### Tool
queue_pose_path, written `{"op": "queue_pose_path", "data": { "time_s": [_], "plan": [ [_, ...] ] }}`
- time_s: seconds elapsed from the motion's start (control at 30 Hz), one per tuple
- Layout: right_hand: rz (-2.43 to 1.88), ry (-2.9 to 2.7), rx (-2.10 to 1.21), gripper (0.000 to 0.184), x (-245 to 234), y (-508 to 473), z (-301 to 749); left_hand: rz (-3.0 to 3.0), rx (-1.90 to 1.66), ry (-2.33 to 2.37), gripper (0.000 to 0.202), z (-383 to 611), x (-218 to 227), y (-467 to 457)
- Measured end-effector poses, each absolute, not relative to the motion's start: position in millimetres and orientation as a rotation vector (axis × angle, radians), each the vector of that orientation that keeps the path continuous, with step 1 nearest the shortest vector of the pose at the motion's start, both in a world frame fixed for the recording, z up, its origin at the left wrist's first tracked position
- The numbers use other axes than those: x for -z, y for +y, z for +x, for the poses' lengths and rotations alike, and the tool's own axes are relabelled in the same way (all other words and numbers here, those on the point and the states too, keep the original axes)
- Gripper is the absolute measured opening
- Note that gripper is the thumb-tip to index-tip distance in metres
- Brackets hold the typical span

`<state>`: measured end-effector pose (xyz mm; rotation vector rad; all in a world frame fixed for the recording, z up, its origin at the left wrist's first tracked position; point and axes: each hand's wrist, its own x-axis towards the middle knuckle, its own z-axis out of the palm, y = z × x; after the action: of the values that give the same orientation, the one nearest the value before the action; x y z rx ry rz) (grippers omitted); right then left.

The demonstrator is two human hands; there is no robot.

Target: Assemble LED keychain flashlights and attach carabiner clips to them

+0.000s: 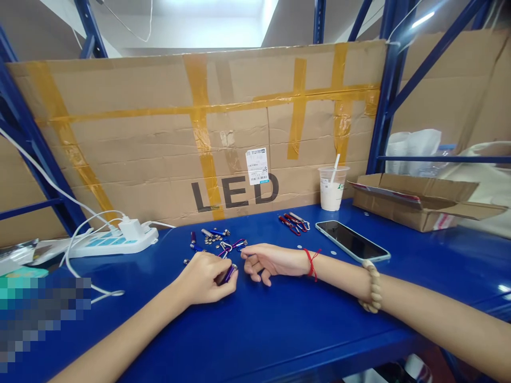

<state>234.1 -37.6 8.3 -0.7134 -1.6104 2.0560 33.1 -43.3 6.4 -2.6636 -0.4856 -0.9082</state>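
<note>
My left hand (pixel 207 276) rests on the blue shelf top (pixel 279 324) with its fingers closed round a small purple keychain flashlight (pixel 229 273). My right hand (pixel 267 260) lies just right of it, fingers curled and fingertips pinched near the flashlight's carabiner clip (pixel 238 244); what they hold is too small to make out. Behind both hands lie several more small keychain flashlights (pixel 211 234) and a cluster of button cells (pixel 213 240). A red string and a bead bracelet (pixel 374 287) circle my right wrist and forearm.
Red keychain flashlights (pixel 293 222) lie further back right, beside a phone (pixel 351 240), a plastic cup with a straw (pixel 332 189) and an open cardboard box (pixel 419 205). A white power strip with a charger (pixel 115 239) sits left. A taped "LED" carton (pixel 199 133) stands behind.
</note>
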Motion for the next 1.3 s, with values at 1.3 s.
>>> {"op": "queue_pose_path", "data": {
  "time_s": [1.3],
  "plan": [
    [-0.758,-1.822,-1.883,0.014,-6.6,-41.4,230.5,-2.662,0.91,-0.476,0.029,35.5,-7.4,-46.3]
  ]
}}
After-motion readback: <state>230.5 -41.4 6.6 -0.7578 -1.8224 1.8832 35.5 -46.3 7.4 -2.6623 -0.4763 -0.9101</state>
